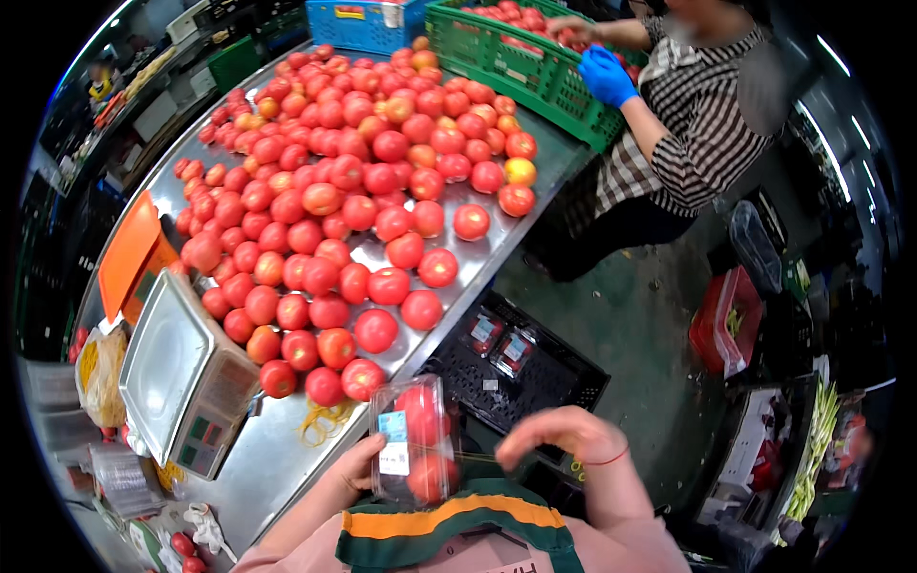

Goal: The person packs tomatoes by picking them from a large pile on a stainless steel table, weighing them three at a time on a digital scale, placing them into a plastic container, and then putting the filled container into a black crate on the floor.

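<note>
My left hand [362, 458] grips a clear plastic clamshell pack [414, 437] by its left side, in front of my apron. Red tomatoes [430, 478] show through the pack, and a printed label [393, 444] sits on its lid. Thin yellowish strands of a rubber band [474, 456] stretch from the pack to the bent fingers of my right hand [562, 435], which is slightly blurred. Loose rubber bands [326, 421] lie on the metal table [269, 448] beyond the pack. Many loose tomatoes [344, 172] cover much of that table.
A weighing scale [168, 365] stands on the left. Below the table's right edge, a black crate [559, 372] holds two packs [514, 351]. A co-worker [673, 136], one hand in a blue glove [607, 75], reaches into a green crate [516, 71]. A blue crate [365, 29] stands behind.
</note>
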### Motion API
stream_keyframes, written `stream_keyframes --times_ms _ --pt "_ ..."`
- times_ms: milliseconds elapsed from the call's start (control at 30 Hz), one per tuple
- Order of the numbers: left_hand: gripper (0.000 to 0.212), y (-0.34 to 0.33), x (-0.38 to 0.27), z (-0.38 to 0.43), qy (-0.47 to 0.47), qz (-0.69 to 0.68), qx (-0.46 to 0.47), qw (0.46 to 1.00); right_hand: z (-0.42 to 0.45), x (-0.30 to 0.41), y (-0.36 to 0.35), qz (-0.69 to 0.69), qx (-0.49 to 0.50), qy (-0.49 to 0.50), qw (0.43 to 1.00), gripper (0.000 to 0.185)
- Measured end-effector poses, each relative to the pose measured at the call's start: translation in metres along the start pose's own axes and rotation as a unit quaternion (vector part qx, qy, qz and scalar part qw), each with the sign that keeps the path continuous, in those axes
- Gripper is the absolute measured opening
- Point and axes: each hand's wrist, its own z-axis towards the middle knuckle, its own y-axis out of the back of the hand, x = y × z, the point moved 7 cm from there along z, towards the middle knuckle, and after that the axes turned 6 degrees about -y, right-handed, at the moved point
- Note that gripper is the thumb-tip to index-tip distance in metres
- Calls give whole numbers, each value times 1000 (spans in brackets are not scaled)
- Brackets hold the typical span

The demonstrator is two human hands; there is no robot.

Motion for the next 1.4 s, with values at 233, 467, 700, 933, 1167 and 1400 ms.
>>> stream_keyframes --times_ms 233,467,700,933,1167,1400 --pt "61 18 95 149 121 101 76 985 -28 -199 65 257 -395 -60 880 65" --pt "81 97 165 169 91 382 -82 916 -126 -404 222 331 -668 -213 631 50" --pt "58 220 193 113 154 316 -214 911 -191 -431 363 189 -765 -312 531 67" --pt "48 160 187 106 78 495 -64 863 -144 -413 300 -430 -430 -389 692 32" --pt "49 125 154 40 49 387 32 920 -69 -351 216 -327 -396 -359 779 30" --pt "45 173 127 -72 27 258 -3 966 70 -90 141 -368 -506 -12 780 18"
